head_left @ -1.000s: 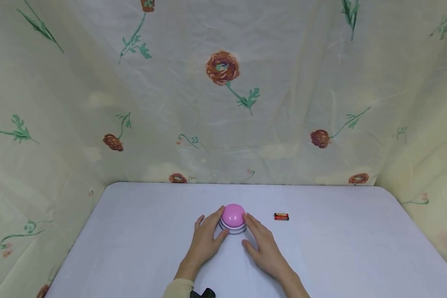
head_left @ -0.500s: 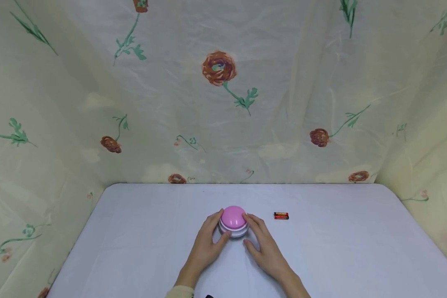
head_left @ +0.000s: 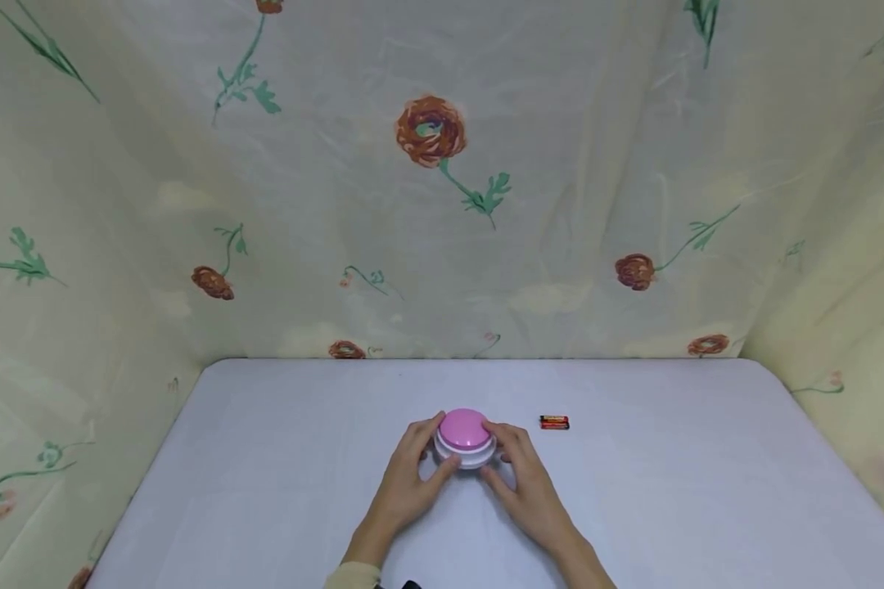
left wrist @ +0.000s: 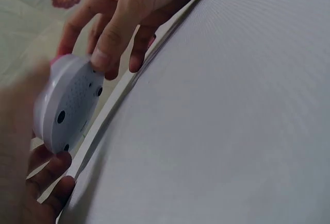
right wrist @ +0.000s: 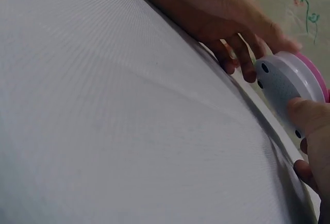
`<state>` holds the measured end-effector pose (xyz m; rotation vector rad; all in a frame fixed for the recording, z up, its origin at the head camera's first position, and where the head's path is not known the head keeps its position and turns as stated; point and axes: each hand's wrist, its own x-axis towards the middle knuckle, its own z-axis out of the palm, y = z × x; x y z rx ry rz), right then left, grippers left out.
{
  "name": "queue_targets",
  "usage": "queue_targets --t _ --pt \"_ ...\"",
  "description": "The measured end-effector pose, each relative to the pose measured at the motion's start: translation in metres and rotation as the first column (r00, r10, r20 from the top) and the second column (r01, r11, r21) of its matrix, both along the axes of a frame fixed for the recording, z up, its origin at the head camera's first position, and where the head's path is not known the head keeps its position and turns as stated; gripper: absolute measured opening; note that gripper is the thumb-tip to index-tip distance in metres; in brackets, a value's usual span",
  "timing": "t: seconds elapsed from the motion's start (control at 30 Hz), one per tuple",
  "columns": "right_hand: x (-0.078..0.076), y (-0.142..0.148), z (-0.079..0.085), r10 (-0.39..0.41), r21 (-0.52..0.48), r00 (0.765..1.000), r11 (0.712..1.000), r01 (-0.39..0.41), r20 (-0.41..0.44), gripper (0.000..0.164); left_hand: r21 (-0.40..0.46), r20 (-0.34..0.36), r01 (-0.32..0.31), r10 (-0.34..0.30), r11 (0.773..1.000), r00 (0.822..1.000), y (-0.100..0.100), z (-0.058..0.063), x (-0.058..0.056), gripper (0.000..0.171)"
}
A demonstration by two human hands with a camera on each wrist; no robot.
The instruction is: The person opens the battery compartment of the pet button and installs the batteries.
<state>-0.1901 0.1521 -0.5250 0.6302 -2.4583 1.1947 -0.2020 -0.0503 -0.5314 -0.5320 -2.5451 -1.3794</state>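
In the head view, a round push button with a pink dome (head_left: 464, 428) and a white base is held between both hands. My left hand (head_left: 407, 484) grips its left side, fingers along the rim and thumb at the front edge. On the other side, my right hand (head_left: 525, 489) holds the rim with fingers and thumb. Seen from the left wrist, the button's underside (left wrist: 77, 98) shows small holes and dark round spots, and it is raised off the table. The right wrist view shows the right thumb (right wrist: 304, 112) against the underside (right wrist: 278, 87).
Two red and black batteries (head_left: 554, 422) lie side by side on the white-covered table (head_left: 670, 483), to the right of the button. A floral curtain (head_left: 545, 204) hangs behind the table and at both sides.
The button has been lifted slightly and tilted, so more of its white base shows. The right thumb has closed in on the base. The head view has shifted slightly.
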Motion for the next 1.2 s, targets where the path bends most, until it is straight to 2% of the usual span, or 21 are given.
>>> queue_targets --t 0.13,0.23,0.4,0.57,0.73,0.93,1.2 --pt "-0.001 0.002 0.000 0.009 -0.003 1.000 1.000 -0.009 -0.012 0.070 -0.004 -0.010 0.036 -0.036 0.999 0.999 -0.001 -0.001 0.000 0.083" --pt "-0.001 0.003 0.000 0.023 -0.021 1.000 1.000 -0.023 -0.017 0.067 -0.020 -0.044 0.033 -0.034 0.999 0.998 -0.001 -0.002 -0.001 0.078" --pt "0.000 0.003 -0.001 0.045 -0.034 0.999 0.998 -0.045 -0.020 0.061 -0.023 -0.104 -0.010 0.007 1.000 0.995 -0.001 -0.003 -0.003 0.070" --pt "0.000 0.002 -0.003 0.015 -0.024 1.000 1.000 -0.015 -0.015 0.058 -0.008 -0.133 -0.013 0.012 1.000 0.991 -0.001 -0.005 -0.003 0.065" --pt "0.001 0.002 -0.005 -0.016 -0.036 1.000 0.999 0.016 -0.011 0.057 0.015 -0.130 -0.010 0.012 1.000 0.991 0.000 -0.004 -0.003 0.062" --pt "0.005 0.000 -0.006 -0.026 -0.059 1.000 0.998 0.025 -0.012 0.053 0.019 -0.179 -0.002 0.006 1.000 0.984 -0.002 -0.005 0.000 0.056" --pt "0.012 -0.004 -0.006 -0.040 -0.077 0.999 0.996 0.042 0.022 0.049 0.007 -0.138 0.002 -0.001 1.000 0.990 -0.005 -0.004 0.005 0.050"
